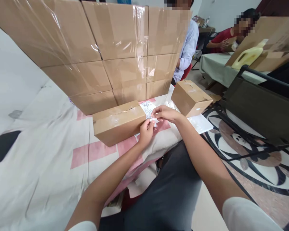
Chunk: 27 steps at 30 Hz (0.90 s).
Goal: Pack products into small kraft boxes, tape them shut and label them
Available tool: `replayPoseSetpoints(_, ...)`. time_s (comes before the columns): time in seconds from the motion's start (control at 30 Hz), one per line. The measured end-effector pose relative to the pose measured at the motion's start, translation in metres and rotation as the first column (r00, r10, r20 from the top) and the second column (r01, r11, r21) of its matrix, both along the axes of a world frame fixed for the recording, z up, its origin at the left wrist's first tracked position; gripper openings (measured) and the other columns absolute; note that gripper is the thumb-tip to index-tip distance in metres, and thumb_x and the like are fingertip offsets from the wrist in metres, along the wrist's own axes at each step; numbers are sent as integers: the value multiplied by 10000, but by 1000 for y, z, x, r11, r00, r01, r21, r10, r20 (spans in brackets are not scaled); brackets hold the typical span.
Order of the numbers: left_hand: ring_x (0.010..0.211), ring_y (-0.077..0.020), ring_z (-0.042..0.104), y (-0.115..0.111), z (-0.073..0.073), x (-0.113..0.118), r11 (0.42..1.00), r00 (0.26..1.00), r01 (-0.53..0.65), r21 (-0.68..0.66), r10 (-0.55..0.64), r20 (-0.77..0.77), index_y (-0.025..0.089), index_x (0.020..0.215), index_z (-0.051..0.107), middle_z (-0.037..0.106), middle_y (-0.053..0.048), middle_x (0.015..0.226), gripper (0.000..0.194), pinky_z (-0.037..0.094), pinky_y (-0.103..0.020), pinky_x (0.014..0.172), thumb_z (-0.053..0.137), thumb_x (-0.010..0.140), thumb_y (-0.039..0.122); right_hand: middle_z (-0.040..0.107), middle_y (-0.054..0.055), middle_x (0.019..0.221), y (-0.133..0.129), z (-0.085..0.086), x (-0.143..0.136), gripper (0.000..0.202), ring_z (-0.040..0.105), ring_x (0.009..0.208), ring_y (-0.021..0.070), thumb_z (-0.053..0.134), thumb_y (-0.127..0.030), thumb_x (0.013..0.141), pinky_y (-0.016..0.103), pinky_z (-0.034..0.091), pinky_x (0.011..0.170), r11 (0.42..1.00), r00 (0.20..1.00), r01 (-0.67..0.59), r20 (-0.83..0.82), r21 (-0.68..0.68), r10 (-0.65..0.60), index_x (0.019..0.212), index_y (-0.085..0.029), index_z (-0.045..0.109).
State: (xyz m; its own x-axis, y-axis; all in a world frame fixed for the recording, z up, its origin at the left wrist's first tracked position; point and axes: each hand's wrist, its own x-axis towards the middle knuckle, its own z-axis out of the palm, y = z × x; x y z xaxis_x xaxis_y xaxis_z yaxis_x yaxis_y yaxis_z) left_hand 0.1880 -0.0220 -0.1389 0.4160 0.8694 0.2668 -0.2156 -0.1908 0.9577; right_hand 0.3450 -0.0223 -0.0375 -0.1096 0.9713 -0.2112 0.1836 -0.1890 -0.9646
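Observation:
My left hand [146,130] and my right hand [165,114] meet at the right end of a long brown cardboard box [119,121]. The fingers of both hands are pinched together on a small white piece [155,121], which looks like paper or a sticker. Its details are too small to make out. Just behind the fingertips lies a white sheet printed with blue-grey drawings [146,108], partly covered by my right hand. The box is closed, with clear tape along its top.
Taped cardboard boxes [125,35] are stacked behind the long box. A smaller box [191,98] sits right of my hands, beside a white flat item [201,123]. A dark phone-like object [3,147] lies left on the cloth. Two people sit beyond; a folding chair [260,109] stands right.

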Motion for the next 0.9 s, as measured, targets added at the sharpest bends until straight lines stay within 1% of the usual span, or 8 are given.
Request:
replayPoseSetpoints(0.2,586,-122,556,6,4,0,1000,1000,4,-8,-4,4,218,789,550,611,22,682,392,473,-256,617,590,937,579,534,-25,524,2,0,-2,121,394,416,56,735,-73,664,190,312,420,992,989,55,-130,-111,-69,736,-121,651)
replayPoseSetpoints(0.33,578,-122,554,6,3,2,1000,1000,-4,-8,4,1,219,784,537,605,25,674,409,472,-256,604,575,936,597,514,-39,513,4,-2,-3,129,391,415,55,741,-66,689,188,324,423,994,988,59,-134,-96,-72,744,-126,641)
replayPoseSetpoints(0.43,579,-117,548,5,3,2,1000,1000,-17,6,17,-14,218,778,533,591,32,671,404,470,-252,611,569,942,585,531,-29,536,2,-1,-3,88,407,441,58,719,-66,712,191,321,435,998,997,51,-49,-36,-53,750,-117,657)
replayPoseSetpoints(0.5,579,-113,540,3,5,0,999,999,-34,22,35,-33,217,763,526,578,38,662,393,463,-248,615,573,947,562,579,-5,599,-2,2,-1,65,428,474,62,715,-87,739,198,343,455,999,999,37,33,4,-37,793,-113,689)
replayPoseSetpoints(0.63,603,-116,536,-3,8,-5,993,992,-87,80,94,-81,217,733,512,559,47,632,367,443,-248,651,566,972,490,704,41,882,-11,11,6,319,485,560,78,743,-139,743,229,426,537,987,967,80,230,140,-111,1062,-159,736)
replayPoseSetpoints(0.67,609,-118,535,-4,8,-6,990,989,-102,96,111,-93,217,731,512,556,47,625,363,435,-249,659,560,979,478,711,44,919,-12,13,7,331,519,602,92,747,-153,739,239,446,579,982,951,61,287,181,-112,1069,-167,741)
replayPoseSetpoints(0.8,616,-121,525,-7,7,-9,980,978,-140,143,159,-132,218,742,524,563,45,628,356,413,-254,666,545,994,468,712,39,826,-15,16,7,97,614,780,163,707,-188,750,269,446,738,954,876,-177,481,240,42,831,-158,751)
replayPoseSetpoints(0.9,614,-121,518,-6,8,-10,977,976,-142,159,166,-144,221,738,514,551,46,623,363,407,-252,660,534,1001,469,704,25,793,-14,14,1,63,591,768,160,671,-170,751,271,418,743,933,845,-239,532,268,63,779,-164,727)
